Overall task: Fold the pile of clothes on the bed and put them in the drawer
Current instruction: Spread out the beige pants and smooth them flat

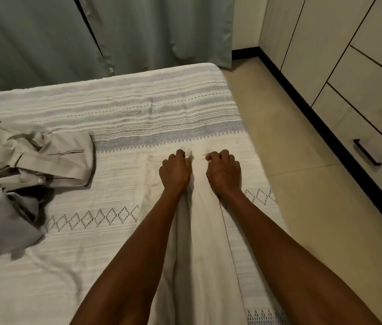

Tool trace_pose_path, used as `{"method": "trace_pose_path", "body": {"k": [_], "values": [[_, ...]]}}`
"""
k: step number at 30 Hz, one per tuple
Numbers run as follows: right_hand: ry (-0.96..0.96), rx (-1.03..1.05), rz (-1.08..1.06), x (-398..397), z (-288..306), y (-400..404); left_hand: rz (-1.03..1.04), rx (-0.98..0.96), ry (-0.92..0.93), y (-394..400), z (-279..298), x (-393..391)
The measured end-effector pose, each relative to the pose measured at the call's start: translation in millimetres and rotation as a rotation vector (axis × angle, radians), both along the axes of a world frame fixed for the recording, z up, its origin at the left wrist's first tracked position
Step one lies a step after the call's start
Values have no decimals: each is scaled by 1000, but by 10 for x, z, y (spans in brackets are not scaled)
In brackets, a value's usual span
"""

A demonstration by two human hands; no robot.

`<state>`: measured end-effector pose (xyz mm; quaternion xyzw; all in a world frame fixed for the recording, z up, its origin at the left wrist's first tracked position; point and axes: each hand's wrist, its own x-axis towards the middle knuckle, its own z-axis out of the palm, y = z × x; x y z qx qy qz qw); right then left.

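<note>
A long white garment [199, 231] lies stretched toward me on the bed [138, 109], between my forearms. My left hand [175, 170] and my right hand [224, 171] sit side by side at its far end, fingers curled, each pinching the white cloth. A pile of clothes [21, 165] lies at the left of the bed, with a beige shirt on top and grey and dark pieces under it. The drawers [373, 127] with dark bar handles are in the cream cabinet on the right.
Grey-green curtains [91, 31] hang behind the bed. A strip of beige tiled floor [291, 148] runs between the bed's right edge and the cabinet. The bed cover is white with grey woven bands.
</note>
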<state>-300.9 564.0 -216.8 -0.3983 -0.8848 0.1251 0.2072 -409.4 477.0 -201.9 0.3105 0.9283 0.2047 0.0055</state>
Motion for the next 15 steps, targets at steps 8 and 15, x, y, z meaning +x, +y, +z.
{"method": "trace_pose_path", "body": {"k": [8, 15], "values": [[46, -169, 64, 550, -28, -283, 8, 8, -62, -395, 186, 238], [55, -275, 166, 1457, -36, -961, -143, -72, -197, -1328, 201, 1119]]}}
